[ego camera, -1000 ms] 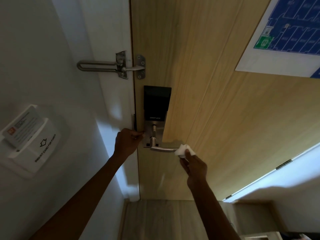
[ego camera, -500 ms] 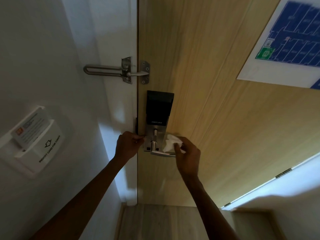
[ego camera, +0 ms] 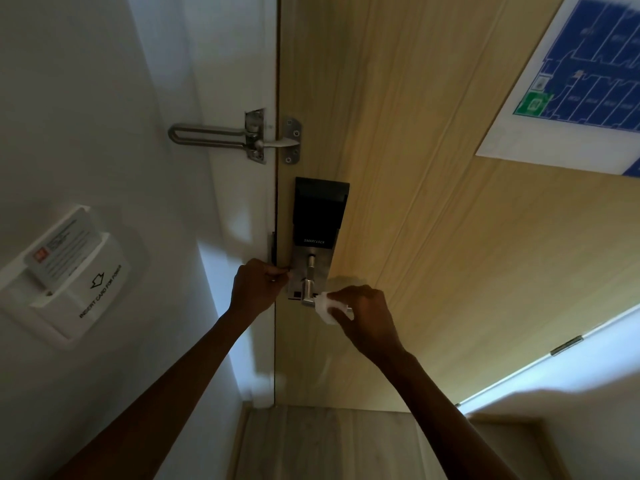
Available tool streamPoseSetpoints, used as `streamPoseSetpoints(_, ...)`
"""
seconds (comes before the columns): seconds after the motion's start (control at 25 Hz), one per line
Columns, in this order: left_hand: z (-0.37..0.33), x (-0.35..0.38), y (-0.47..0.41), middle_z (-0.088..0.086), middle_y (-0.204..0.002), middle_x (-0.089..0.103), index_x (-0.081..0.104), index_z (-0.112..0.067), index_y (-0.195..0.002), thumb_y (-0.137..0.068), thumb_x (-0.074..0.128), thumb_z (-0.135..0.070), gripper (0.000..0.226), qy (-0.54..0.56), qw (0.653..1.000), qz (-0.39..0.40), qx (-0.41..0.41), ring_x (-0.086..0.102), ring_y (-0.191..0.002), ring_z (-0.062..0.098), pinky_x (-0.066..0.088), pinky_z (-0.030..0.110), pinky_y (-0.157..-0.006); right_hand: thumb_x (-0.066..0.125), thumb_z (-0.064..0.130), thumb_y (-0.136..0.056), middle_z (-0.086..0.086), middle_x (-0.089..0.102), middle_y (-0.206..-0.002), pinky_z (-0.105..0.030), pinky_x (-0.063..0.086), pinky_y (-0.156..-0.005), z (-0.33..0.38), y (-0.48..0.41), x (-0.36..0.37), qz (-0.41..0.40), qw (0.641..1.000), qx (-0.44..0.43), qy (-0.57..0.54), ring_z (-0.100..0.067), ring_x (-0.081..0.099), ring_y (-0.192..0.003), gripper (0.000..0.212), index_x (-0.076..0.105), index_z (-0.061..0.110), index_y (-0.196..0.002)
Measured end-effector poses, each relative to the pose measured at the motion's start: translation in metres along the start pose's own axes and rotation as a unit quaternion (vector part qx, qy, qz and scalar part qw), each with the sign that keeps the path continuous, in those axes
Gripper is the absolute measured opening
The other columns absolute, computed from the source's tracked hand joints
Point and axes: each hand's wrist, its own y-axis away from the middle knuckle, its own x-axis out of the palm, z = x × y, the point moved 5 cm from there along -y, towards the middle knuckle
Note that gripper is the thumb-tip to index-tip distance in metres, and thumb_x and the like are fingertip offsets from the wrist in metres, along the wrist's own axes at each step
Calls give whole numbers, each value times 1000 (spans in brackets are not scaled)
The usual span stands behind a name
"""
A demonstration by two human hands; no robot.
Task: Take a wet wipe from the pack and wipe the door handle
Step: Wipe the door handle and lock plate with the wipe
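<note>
A silver lever door handle (ego camera: 308,293) sticks out of a smart lock plate (ego camera: 313,268) on the wooden door (ego camera: 415,237). My right hand (ego camera: 367,317) is wrapped over the lever and holds a crumpled white wet wipe (ego camera: 325,308) against it, so most of the lever is hidden. My left hand (ego camera: 258,285) is closed in a fist at the door's edge, touching the left side of the lock plate; I cannot tell if it holds anything. The wipe pack is not in view.
A metal swing-bar door guard (ego camera: 239,136) sits above the lock, across door and frame. A white key-card power holder (ego camera: 69,271) hangs on the left wall. A blue floor-plan sign (ego camera: 571,84) is fixed to the door at upper right. Wooden floor (ego camera: 329,441) lies below.
My right hand has slid the wipe from the lever's free end toward the lock plate and now covers the lever. My left hand has stayed at the door's edge.
</note>
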Motion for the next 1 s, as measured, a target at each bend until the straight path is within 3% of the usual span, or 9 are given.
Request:
streamPoseSetpoints(0.12,0,0,-1,12,-88,77,75,-8,-96,-82,71,-24,21,-11,1000,2,10,71,-86,23,47,24,-77,67,29,-87,-2,70,-109,-35,39,-89,-1,6,5,13,995,-58,85,-20,60,-101,33,66,18,-118)
streamPoseSetpoints(0.32,0,1,0,11,-89,77,74,-9,-97,-83,71,-23,21,-12,1000,-1,12,71,-87,23,49,24,-78,77,21,-79,-7,73,-106,-39,48,-85,2,8,11,-12,970,-138,200,-25,65,-94,38,66,12,-115)
streamPoseSetpoints(0.52,-2,0,1,12,-88,77,74,-8,-98,-84,69,-23,22,-25,999,-2,26,71,-85,24,48,23,-78,76,19,-80,-5,73,-102,-32,45,-80,-23,19,-7,-12,968,-162,192,-20,66,-87,37,64,14,-114)
streamPoseSetpoints(0.64,-3,0,1,13,-86,77,74,-7,-97,-84,69,-24,22,-20,1000,-6,23,71,-84,25,49,25,-77,77,13,-80,-4,73,-86,-31,47,-73,-38,21,-22,21,967,-157,199,-21,65,-72,31,66,15,-109)
streamPoseSetpoints(0.72,-3,0,1,13,-85,77,75,-8,-95,-83,69,-25,21,-19,1000,-9,21,71,-83,25,49,24,-76,76,10,-80,-5,72,-78,-32,47,-67,-53,22,-38,19,975,-105,196,-24,64,-66,22,71,16,-101)
streamPoseSetpoints(0.84,-3,0,1,12,-84,77,75,-9,-95,-83,69,-27,22,-20,1000,-14,20,71,-83,24,47,22,-76,69,22,-89,-3,75,-94,-29,51,-67,-72,32,-62,-57,993,92,43,-18,67,-77,18,73,15,-105)
streamPoseSetpoints(1.0,-4,-1,3,13,-84,77,75,-8,-95,-84,69,-25,22,-19,999,-14,28,71,-82,25,46,22,-75,74,20,-84,-1,69,-96,-22,49,-64,-41,42,-50,-195,954,183,-131,-16,62,-82,14,71,16,-96)
